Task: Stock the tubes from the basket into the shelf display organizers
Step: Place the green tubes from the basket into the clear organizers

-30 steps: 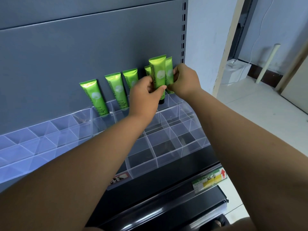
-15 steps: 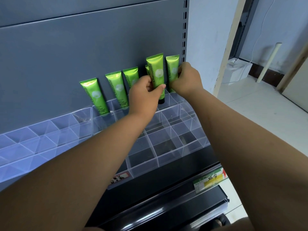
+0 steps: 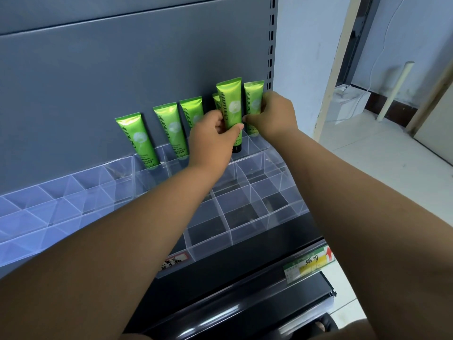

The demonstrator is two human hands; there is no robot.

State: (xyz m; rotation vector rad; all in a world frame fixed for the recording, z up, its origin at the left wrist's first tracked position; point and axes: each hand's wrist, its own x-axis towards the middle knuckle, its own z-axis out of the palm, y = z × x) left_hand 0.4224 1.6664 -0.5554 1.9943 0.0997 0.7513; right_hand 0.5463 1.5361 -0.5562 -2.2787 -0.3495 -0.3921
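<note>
Since a second ago the end tube (image 3: 253,104) has come out from behind the one in front and now stands clear to its right, its foot in the last back-row cell of the clear organizer (image 3: 245,212). The right hand (image 3: 273,116) has followed it, and its fingers curl round the tube's right edge.

The left hand (image 3: 212,141) pinches the front tube (image 3: 229,106) at mid-body, with the thumb across the printed face and the fingers behind. This tube's long axis is close to upright. The crimped end is up and tips slightly left, and the black cap (image 3: 237,148) points down, below the thumb. So the tube runs up and down through the grip, with more of it above the pinch than below.

The coming move turns on where the cap sits over the cells. It seems to hang just above the divider in front of the back row, beside the end tube's cell, but through clear plastic I cannot tell which cell lies under it. A hidden tube (image 3: 215,99) shows only its top corner behind the front tube, so that back cell is probably taken.

The left hand is nearer and already holds the tube, so lowering it straight down would be that hand's work. Three more tubes (image 3: 170,133) lean on the grey back panel (image 3: 122,69) to the left. The basket is out of view.
</note>
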